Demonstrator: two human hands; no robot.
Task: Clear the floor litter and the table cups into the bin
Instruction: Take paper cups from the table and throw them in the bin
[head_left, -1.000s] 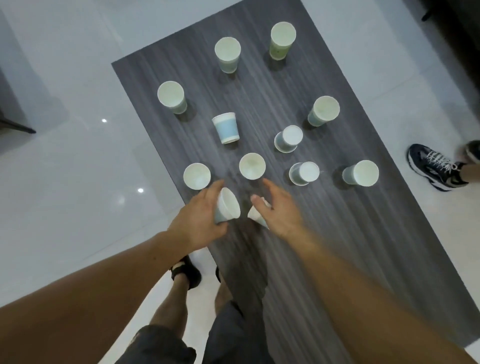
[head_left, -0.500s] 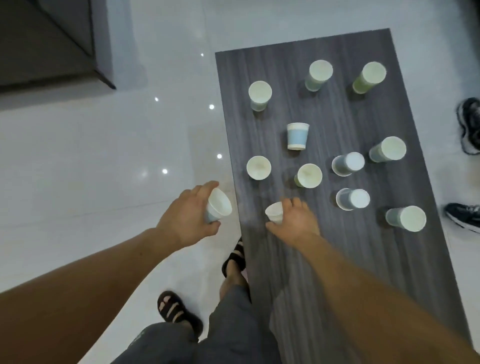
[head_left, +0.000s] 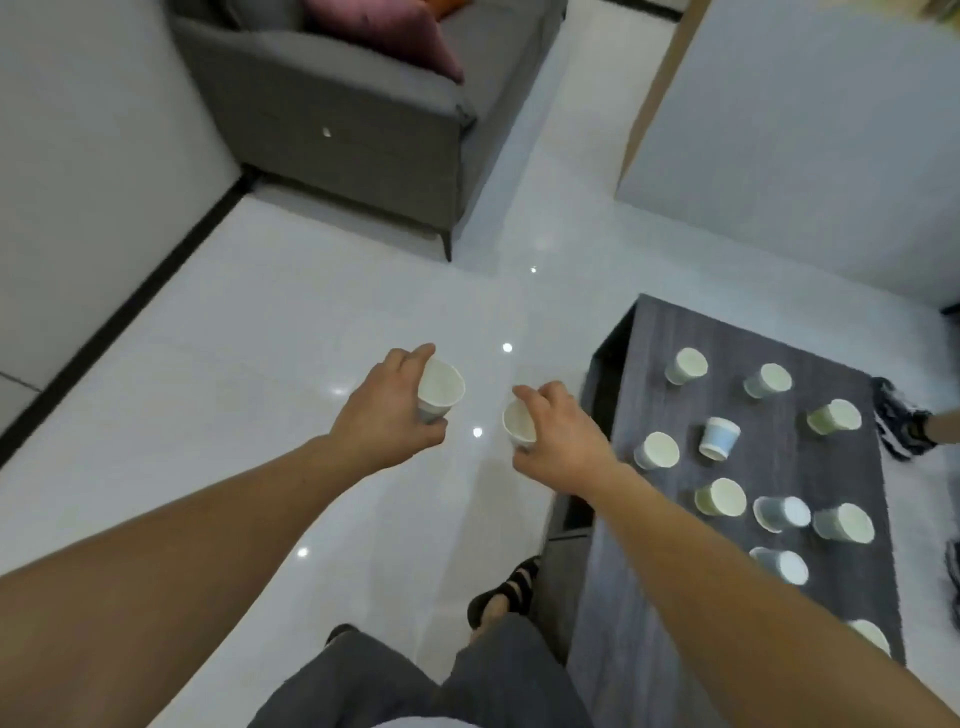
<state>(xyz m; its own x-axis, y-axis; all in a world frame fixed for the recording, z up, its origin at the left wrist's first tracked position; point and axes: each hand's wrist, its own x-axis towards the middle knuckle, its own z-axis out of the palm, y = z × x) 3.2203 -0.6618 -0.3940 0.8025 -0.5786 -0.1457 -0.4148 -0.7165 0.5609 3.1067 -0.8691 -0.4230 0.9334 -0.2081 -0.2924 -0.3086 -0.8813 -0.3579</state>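
Floor (head_left: 260, 364): glossy, smooth pale tile with light glints. Beside it, desk (head_left: 810, 597): matt dark wood-grain; paper cups (head_left: 719, 496) matt. Sofa (head_left: 363, 130): grey cloth.

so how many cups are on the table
10: three far cups, two next cups, three middle cups, one nearer cup, one nearest cup partly behind the right forearm, which may hide more.

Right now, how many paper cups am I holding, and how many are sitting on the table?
Held paper cups: 2, the left cup in the left hand and the right cup in the right hand
Table cups on the table: 10
Total: 12
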